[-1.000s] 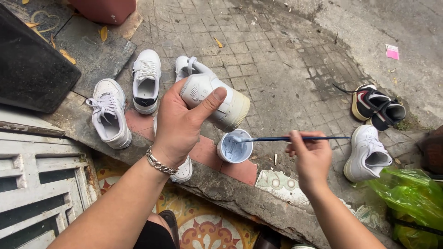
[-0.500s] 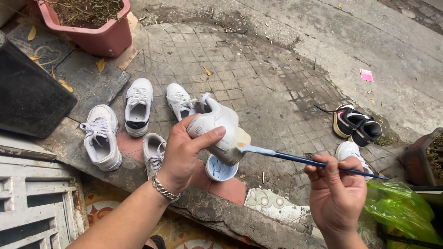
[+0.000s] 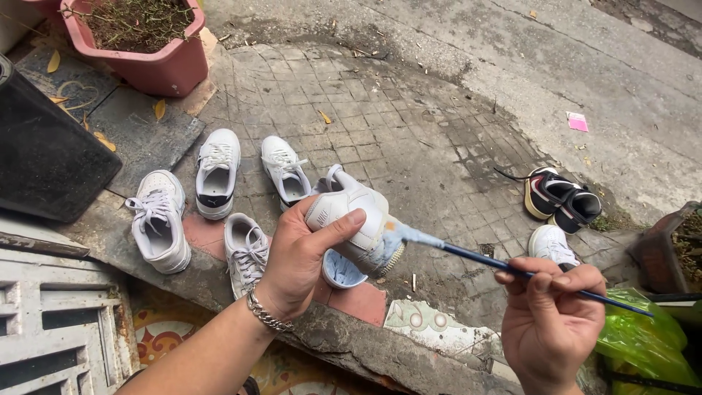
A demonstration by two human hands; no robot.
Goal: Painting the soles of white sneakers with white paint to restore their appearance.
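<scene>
A cracked concrete and brick-paved ground [image 3: 409, 124] fills the far scene, with a pink planter [image 3: 150, 62] of dry twigs set at the far left and a black slab [image 3: 44, 157] lying just near of it. A green plastic bag [image 3: 647, 336] is seen at the near right. Four white sneakers [image 3: 217, 172] are laid out on the paving and step at left, and a dark pair of shoes [image 3: 561, 197] is placed at the right. In the middle, a white sneaker [image 3: 358, 219] is gripped by the left hand [image 3: 300, 260], fingers curled around its heel and thumb pressed on the side. A small cup [image 3: 341, 271] of pale paint sits just below it. A thin blue paintbrush [image 3: 512, 272] is pinched by the right hand [image 3: 552, 322], its whitish tip touching the sneaker's sole edge.
</scene>
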